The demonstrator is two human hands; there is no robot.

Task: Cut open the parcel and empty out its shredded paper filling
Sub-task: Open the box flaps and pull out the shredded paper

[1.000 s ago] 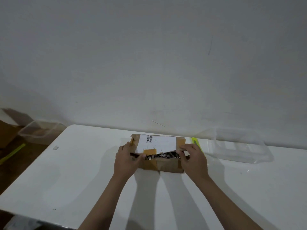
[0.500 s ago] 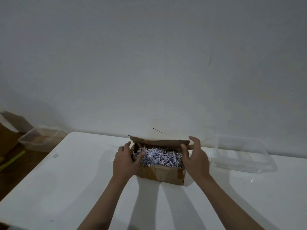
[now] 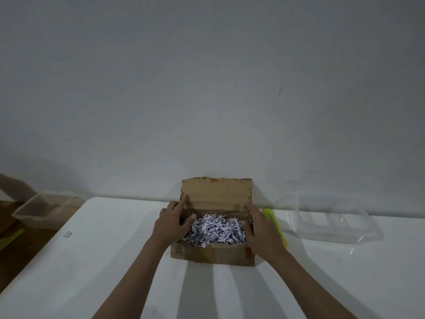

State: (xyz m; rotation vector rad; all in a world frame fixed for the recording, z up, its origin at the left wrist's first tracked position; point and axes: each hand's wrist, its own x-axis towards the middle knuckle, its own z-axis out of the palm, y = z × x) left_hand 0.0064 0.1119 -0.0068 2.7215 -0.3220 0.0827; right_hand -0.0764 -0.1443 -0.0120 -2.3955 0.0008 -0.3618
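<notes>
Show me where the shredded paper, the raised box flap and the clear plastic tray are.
shredded paper (image 3: pixel 215 231): head view, middle of the pile.
raised box flap (image 3: pixel 217 194): head view, inner face.
clear plastic tray (image 3: pixel 368 236): head view, near right rim.

Wall (image 3: pixel 207 77): plain, pale grey-white, fills upper two-thirds of view. Few faint scuffs, one thin dark streak upper R, yellowish blotch further R. Light dim and even overall; wall darkest at L edge.

Table (image 3: pixel 69 272): white, smooth top, rounded far-L corner, back edge right up against wall. Soft shadow bands across near part of tabletop. Small pale scrap (image 3: pixel 67 234) near L edge.

Floor (image 3: pixel 13 229): brown, seen only at L past table edge. Clear plastic tub (image 3: pixel 43 209) sits low there, beside table corner. Yellow-green strip (image 3: pixel 11 239) lies diagonally on floor at far L.
</notes>
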